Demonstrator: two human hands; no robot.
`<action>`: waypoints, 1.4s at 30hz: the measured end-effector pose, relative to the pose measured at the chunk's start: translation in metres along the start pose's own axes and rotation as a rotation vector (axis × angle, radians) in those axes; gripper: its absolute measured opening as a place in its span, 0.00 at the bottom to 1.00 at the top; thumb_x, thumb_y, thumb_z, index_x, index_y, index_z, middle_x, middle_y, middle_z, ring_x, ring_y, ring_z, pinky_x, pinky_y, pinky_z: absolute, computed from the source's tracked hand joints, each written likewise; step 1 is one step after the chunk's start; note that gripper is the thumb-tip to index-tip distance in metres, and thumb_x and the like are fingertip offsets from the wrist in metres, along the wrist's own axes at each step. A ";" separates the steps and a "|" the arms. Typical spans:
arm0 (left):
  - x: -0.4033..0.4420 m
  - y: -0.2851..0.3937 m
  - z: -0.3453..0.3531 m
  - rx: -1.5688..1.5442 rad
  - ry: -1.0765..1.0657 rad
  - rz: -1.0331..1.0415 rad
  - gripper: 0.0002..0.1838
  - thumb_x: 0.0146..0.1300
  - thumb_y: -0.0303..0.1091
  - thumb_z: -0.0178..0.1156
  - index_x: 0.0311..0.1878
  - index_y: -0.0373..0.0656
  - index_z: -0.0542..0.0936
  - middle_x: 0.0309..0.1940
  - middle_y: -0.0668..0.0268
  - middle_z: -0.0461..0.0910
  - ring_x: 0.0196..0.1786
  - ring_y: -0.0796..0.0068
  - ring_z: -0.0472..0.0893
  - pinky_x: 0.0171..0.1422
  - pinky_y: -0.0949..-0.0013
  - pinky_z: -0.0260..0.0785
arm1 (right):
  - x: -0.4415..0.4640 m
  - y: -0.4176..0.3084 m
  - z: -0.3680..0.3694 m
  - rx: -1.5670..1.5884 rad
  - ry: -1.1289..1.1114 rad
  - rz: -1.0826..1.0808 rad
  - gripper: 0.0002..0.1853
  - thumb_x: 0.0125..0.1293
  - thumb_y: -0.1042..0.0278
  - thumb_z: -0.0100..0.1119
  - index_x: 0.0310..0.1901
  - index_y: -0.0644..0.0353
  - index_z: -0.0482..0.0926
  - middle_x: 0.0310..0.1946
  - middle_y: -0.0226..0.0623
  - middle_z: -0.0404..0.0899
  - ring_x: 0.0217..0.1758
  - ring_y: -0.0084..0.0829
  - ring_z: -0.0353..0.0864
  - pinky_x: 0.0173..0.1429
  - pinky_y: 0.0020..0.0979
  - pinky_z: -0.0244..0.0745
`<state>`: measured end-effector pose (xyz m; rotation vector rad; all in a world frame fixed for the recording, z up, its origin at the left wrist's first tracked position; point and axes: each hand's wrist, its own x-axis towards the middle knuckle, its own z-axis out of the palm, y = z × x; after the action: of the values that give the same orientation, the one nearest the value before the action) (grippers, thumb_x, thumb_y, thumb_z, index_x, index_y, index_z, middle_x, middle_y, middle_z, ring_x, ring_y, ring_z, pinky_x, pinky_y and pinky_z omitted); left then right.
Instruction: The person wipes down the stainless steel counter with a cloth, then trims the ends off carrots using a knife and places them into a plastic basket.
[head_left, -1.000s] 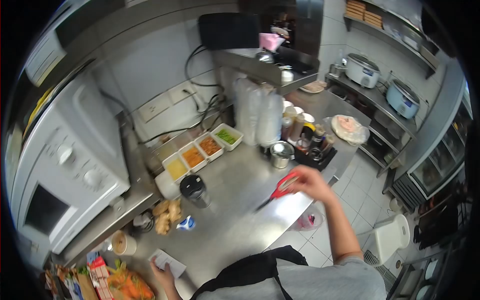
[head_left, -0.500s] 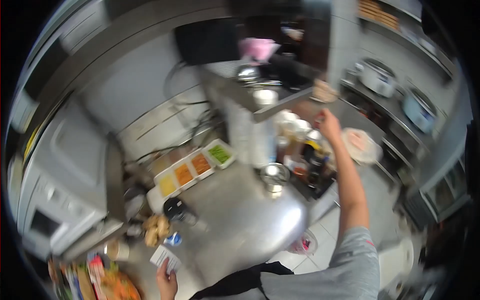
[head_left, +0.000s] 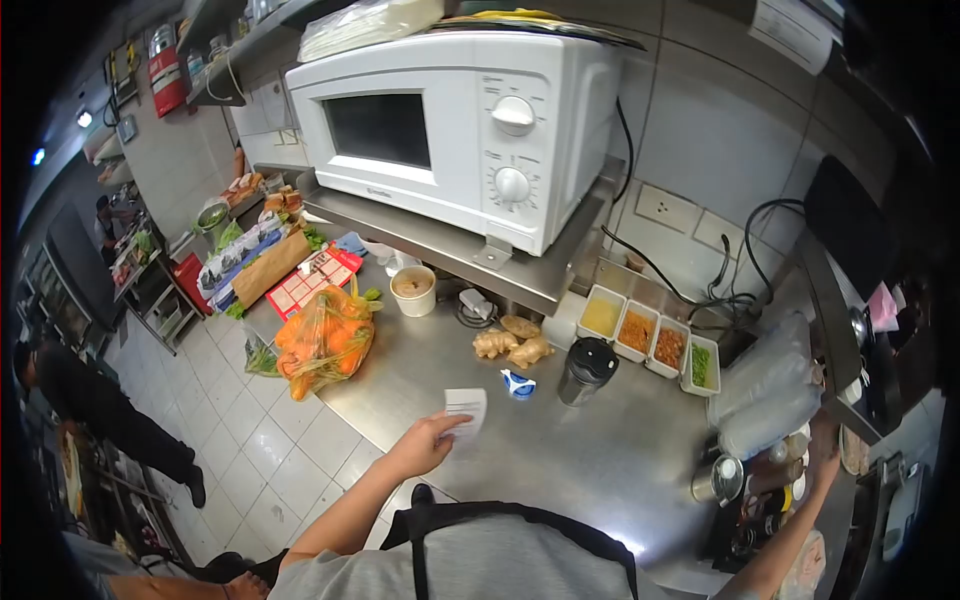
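My left hand point(head_left: 425, 445) is closed on a small white paper slip point(head_left: 466, 408) above the steel counter's front edge. Just past the slip lie a blue-and-white packet point(head_left: 518, 384), pieces of ginger point(head_left: 513, 343) and a black-lidded cup point(head_left: 588, 370). At the far right, my right arm reaches beyond the sauce bottles point(head_left: 765, 510). My right hand point(head_left: 826, 445) is small and dim there, near a plate point(head_left: 853, 450); its fingers and anything in them cannot be made out. The red scissors are not visible.
A white microwave point(head_left: 455, 130) sits on a raised shelf. Four food trays point(head_left: 650, 335), bagged carrots point(head_left: 325, 340), a paper cup point(head_left: 413, 290) and a metal pot point(head_left: 718, 480) stand on the counter point(head_left: 600, 480). People point(head_left: 100, 410) are at the left.
The view has swung left to the microwave and carrots. My right hand, earlier holding red scissors over the counter, has moved out past the bottles. The slip stays in my left hand.
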<state>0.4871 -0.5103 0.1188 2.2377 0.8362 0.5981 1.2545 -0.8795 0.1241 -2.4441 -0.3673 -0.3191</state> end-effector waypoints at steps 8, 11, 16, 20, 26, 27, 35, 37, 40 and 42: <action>0.049 0.019 0.006 -0.304 -0.288 0.258 0.16 0.51 0.17 0.49 0.43 0.41 0.77 0.44 0.57 0.78 0.43 0.60 0.79 0.44 0.66 0.71 | -0.243 -0.191 0.003 0.983 -0.031 -0.317 0.07 0.66 0.67 0.57 0.41 0.61 0.75 0.35 0.30 0.75 0.37 0.23 0.74 0.46 0.26 0.70; 0.059 0.030 0.003 -0.375 -0.413 0.367 0.17 0.52 0.18 0.49 0.45 0.42 0.76 0.45 0.57 0.75 0.44 0.59 0.78 0.43 0.66 0.70 | -0.379 -0.330 0.020 1.039 -0.909 -0.410 0.21 0.64 0.62 0.60 0.55 0.60 0.70 0.46 0.39 0.78 0.48 0.32 0.79 0.52 0.30 0.73; 0.051 -0.045 -0.010 -0.189 -0.364 0.397 0.26 0.51 0.21 0.51 0.56 0.48 0.68 0.47 0.56 0.69 0.50 0.56 0.75 0.45 0.63 0.69 | -0.473 -0.409 0.137 0.826 -1.182 -0.486 0.24 0.64 0.69 0.58 0.60 0.61 0.67 0.54 0.38 0.74 0.57 0.30 0.74 0.54 0.31 0.72; 0.037 -0.136 -0.031 0.069 -0.433 0.039 0.35 0.52 0.28 0.57 0.65 0.51 0.58 0.59 0.49 0.59 0.59 0.46 0.68 0.60 0.49 0.62 | -0.485 -0.523 0.196 0.472 -1.028 -0.826 0.25 0.61 0.62 0.61 0.58 0.62 0.69 0.53 0.46 0.74 0.57 0.39 0.73 0.59 0.37 0.69; 0.017 -0.183 -0.094 0.105 -0.248 0.209 0.31 0.62 0.37 0.58 0.67 0.48 0.59 0.53 0.52 0.65 0.54 0.56 0.70 0.57 0.53 0.64 | -0.469 -0.647 0.331 -0.241 -0.798 -1.095 0.47 0.48 0.52 0.69 0.66 0.64 0.58 0.62 0.59 0.63 0.65 0.54 0.63 0.66 0.45 0.62; 0.012 -0.190 -0.110 0.002 -0.113 0.386 0.27 0.62 0.34 0.58 0.64 0.42 0.65 0.38 0.52 0.76 0.40 0.59 0.77 0.47 0.59 0.70 | -0.461 -0.658 0.345 -0.299 -0.874 -1.046 0.49 0.46 0.50 0.70 0.66 0.64 0.58 0.63 0.59 0.61 0.66 0.55 0.61 0.67 0.46 0.61; -0.018 -0.224 -0.205 -0.406 -0.413 -0.077 0.25 0.64 0.30 0.57 0.65 0.41 0.65 0.53 0.57 0.75 0.55 0.67 0.76 0.58 0.65 0.69 | -0.452 -0.666 0.413 -0.280 -0.926 -0.841 0.55 0.33 0.48 0.75 0.64 0.69 0.61 0.63 0.58 0.62 0.67 0.48 0.63 0.69 0.37 0.61; -0.018 -0.229 -0.210 -0.472 -0.407 -0.071 0.25 0.64 0.29 0.56 0.64 0.40 0.65 0.54 0.58 0.75 0.55 0.68 0.76 0.58 0.65 0.69 | -0.460 -0.662 0.415 -0.294 -0.879 -0.776 0.55 0.31 0.49 0.75 0.63 0.70 0.62 0.62 0.57 0.63 0.67 0.48 0.63 0.69 0.35 0.62; -0.005 -0.221 -0.210 -0.552 -0.429 0.019 0.24 0.65 0.28 0.56 0.64 0.41 0.65 0.54 0.58 0.74 0.56 0.68 0.75 0.57 0.67 0.70 | -0.475 -0.657 0.409 -0.262 -0.748 -0.766 0.53 0.33 0.50 0.74 0.62 0.71 0.62 0.61 0.58 0.64 0.66 0.46 0.64 0.67 0.36 0.64; 0.008 -0.207 -0.214 -0.563 -0.423 0.120 0.23 0.64 0.30 0.58 0.62 0.41 0.68 0.51 0.60 0.76 0.52 0.71 0.76 0.53 0.69 0.71 | -0.486 -0.658 0.397 -0.251 -0.665 -0.765 0.50 0.35 0.52 0.73 0.60 0.71 0.63 0.59 0.58 0.65 0.64 0.46 0.67 0.65 0.36 0.66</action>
<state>0.2807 -0.2954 0.1159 1.8009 0.2727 0.3361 0.6340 -0.2206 0.0354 -2.4918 -1.6407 0.1703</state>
